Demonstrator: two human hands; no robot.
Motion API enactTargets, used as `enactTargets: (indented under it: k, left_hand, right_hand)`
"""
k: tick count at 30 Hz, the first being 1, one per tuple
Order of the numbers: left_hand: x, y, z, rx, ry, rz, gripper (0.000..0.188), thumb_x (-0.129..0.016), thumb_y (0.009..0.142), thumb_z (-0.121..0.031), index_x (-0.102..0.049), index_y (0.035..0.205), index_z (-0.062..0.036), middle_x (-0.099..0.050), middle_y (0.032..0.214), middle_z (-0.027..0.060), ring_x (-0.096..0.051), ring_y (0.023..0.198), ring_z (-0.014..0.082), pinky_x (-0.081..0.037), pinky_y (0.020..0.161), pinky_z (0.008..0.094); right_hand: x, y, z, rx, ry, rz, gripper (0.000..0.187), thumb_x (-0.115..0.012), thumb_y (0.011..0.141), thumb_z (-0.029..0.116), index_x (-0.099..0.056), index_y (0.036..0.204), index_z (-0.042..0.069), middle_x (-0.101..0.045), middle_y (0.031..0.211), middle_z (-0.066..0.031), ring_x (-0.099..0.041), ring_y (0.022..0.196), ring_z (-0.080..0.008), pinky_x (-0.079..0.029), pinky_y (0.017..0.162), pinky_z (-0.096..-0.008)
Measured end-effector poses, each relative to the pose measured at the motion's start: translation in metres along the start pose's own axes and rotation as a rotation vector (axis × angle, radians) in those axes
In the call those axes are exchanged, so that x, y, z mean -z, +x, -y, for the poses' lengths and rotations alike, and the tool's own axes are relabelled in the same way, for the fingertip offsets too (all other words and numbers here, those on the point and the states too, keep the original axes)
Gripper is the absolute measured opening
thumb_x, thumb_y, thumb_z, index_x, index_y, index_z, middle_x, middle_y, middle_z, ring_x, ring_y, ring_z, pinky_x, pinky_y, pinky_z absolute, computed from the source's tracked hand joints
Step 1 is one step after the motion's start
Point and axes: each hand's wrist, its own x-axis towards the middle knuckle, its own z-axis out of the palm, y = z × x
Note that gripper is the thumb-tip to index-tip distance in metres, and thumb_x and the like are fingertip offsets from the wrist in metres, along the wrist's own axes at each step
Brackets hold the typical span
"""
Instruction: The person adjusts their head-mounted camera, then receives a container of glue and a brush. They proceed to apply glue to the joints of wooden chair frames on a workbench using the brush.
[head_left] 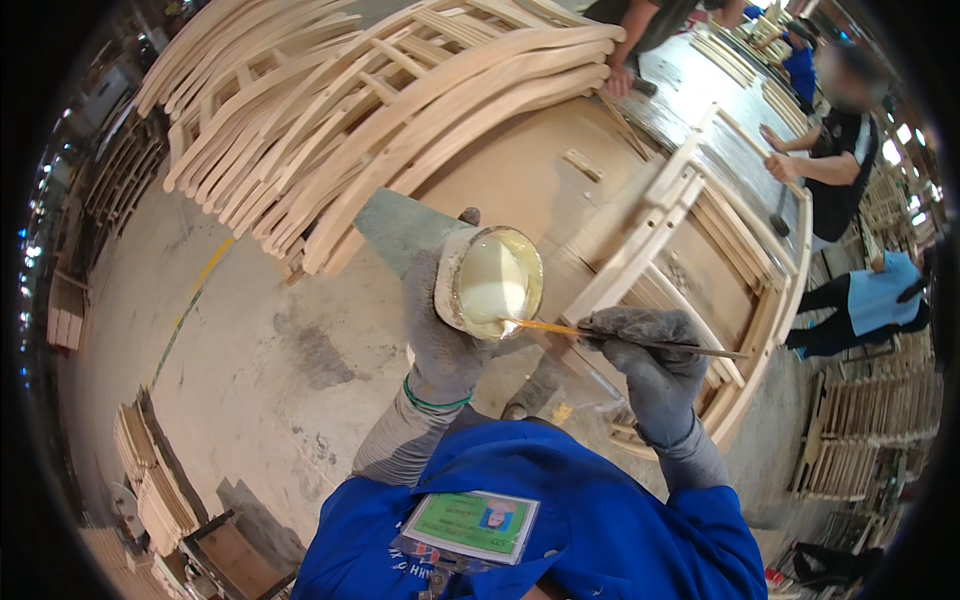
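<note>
My left hand [432, 335], in a grey glove, is wrapped round a small tub [452, 285] with a crusted rim. Inside it is a cream-coloured liquid [490, 275] that looks like glue or paint. In my gloved right hand [652, 362] a thin stick [552, 327] is pinched between the fingers. Its whitened tip dips into the near right side of the tub, touching the liquid; whether it carries bristles I cannot tell. The stick's other end sticks out to the right past my hand.
Curved wooden frames [400, 110] are stacked ahead on the left. A wooden frame assembly [690, 215] stands close on the right by a worktable [540, 150]. A co-worker [840, 150] holds a frame beyond it; another person [880, 300] stands at right. Wooden parts [150, 470] lie lower left.
</note>
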Motion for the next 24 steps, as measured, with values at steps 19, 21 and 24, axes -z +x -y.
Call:
enactTargets:
  k: [19,21,24]
  left_hand:
    - [0.313,0.201,-0.102,-0.022,0.701,0.107,0.052,-0.045,0.092,-0.028,-0.024,0.136,-0.0112,-0.038,0.133,0.0114,-0.041,0.122,0.0277,-0.043,0.097,0.0419]
    - [0.343,0.211,-0.105,0.109,0.6,0.067,0.051,-0.044,0.092,-0.029,-0.023,0.136,-0.0125,-0.037,0.134,0.0086,-0.042,0.12,0.027,-0.043,0.098,0.0423]
    - [0.37,0.223,-0.105,0.134,0.583,0.021,0.053,-0.045,0.092,-0.033,-0.024,0.135,-0.0122,-0.038,0.133,0.0076,-0.045,0.117,0.0255,-0.044,0.096,0.0431]
  right_hand:
    - [-0.219,0.28,-0.145,-0.051,0.365,-0.486,0.014,-0.054,0.087,0.004,-0.051,0.099,-0.003,-0.059,0.102,-0.0186,-0.062,0.093,-0.0266,-0.054,0.081,-0.0352]
    - [-0.218,0.315,-0.157,0.048,0.188,-0.497,0.015,-0.055,0.089,0.008,-0.054,0.099,-0.003,-0.061,0.098,-0.0171,-0.063,0.089,-0.0245,-0.054,0.079,-0.0339]
    - [-0.216,0.357,-0.178,0.039,0.008,-0.502,0.017,-0.057,0.088,0.01,-0.054,0.099,-0.003,-0.062,0.094,-0.0152,-0.063,0.085,-0.022,-0.055,0.076,-0.0323]
